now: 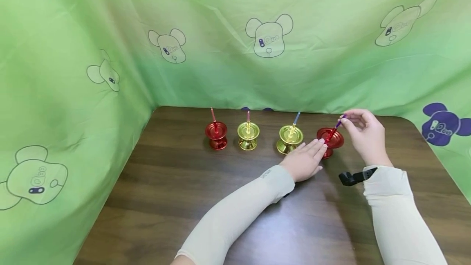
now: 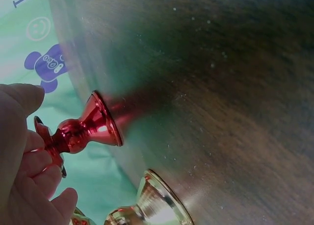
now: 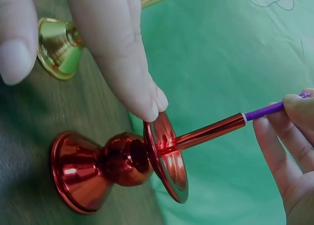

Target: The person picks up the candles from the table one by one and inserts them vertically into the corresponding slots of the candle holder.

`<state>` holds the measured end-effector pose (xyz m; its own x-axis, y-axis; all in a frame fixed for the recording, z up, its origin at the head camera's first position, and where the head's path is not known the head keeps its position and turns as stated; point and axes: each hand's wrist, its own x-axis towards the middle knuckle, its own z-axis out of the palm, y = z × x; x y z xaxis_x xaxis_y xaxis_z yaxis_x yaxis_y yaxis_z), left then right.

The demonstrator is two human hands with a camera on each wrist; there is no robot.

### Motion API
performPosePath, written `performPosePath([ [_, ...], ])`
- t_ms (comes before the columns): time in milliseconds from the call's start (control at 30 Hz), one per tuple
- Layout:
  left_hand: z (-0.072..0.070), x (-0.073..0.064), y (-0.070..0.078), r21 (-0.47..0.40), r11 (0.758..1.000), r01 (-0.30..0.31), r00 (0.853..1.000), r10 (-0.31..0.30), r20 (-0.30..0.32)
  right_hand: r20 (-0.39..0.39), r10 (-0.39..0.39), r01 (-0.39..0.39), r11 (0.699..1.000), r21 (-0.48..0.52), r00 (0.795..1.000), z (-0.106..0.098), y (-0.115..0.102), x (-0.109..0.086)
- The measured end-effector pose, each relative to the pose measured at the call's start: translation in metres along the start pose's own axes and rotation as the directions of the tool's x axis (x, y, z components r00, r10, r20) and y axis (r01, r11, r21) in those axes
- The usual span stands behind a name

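Note:
At the right end of a row stands a red metallic candle holder (image 1: 337, 139) with a dish, a central tube and a flared foot. My left hand (image 1: 303, 162) reaches across with straight fingers and touches the near rim of its dish. Between thumb and fingers my right hand (image 1: 368, 136) pinches a thin purple candle (image 3: 265, 111). The candle's lower end sits in the top of the red tube (image 3: 211, 132); how deep it goes is hidden. In the left wrist view, the red holder's foot (image 2: 100, 122) shows beyond the fingers.
Left of the hands stand a gold holder (image 1: 290, 137) with a blue candle (image 1: 297, 117), another gold holder (image 1: 248, 134) with a pinkish candle (image 1: 248, 116), and a red holder (image 1: 216, 136) with a reddish candle (image 1: 213, 115). A green printed cloth (image 1: 220, 77) hangs behind the wooden table (image 1: 165, 183).

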<state>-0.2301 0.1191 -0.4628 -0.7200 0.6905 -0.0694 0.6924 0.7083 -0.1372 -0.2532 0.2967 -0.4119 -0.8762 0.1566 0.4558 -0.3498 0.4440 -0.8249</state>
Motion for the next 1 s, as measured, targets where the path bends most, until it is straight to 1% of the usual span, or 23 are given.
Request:
performPosePath([
  [100,-0.002,0.003,0.005,0.01,1.0,-0.009,1.0,0.009,-0.006,-0.001,-0.011,0.011,0.999,-0.051,1.0,-0.007,0.0,0.0],
  [167,-0.002,0.004,0.006,0.009,1.0,-0.01,1.0,0.01,-0.007,0.001,-0.019,0.019,0.997,-0.072,1.0,-0.008,0.001,0.001],
  [333,-0.001,0.0,-0.001,0.0,1.0,0.005,1.0,-0.005,-0.012,0.032,-0.043,0.046,0.994,-0.102,0.999,0.001,0.001,0.004],
  [467,0.0,-0.003,-0.005,-0.006,1.0,0.01,1.0,-0.011,-0.024,0.044,-0.053,0.057,0.993,-0.104,0.998,0.007,-0.001,0.004],
  [567,0.0,-0.003,-0.006,-0.014,1.0,0.006,0.999,-0.006,-0.033,0.027,-0.056,0.058,0.994,-0.09,0.998,0.009,0.0,0.002],
  [767,-0.001,-0.002,-0.002,-0.031,0.999,-0.009,0.999,0.009,-0.03,-0.009,-0.068,0.067,0.992,-0.108,0.998,0.007,0.004,-0.003],
  [1000,-0.002,-0.002,0.001,-0.034,0.999,-0.006,1.0,0.005,-0.022,-0.016,-0.067,0.065,0.992,-0.111,0.998,0.004,0.004,-0.007],
])
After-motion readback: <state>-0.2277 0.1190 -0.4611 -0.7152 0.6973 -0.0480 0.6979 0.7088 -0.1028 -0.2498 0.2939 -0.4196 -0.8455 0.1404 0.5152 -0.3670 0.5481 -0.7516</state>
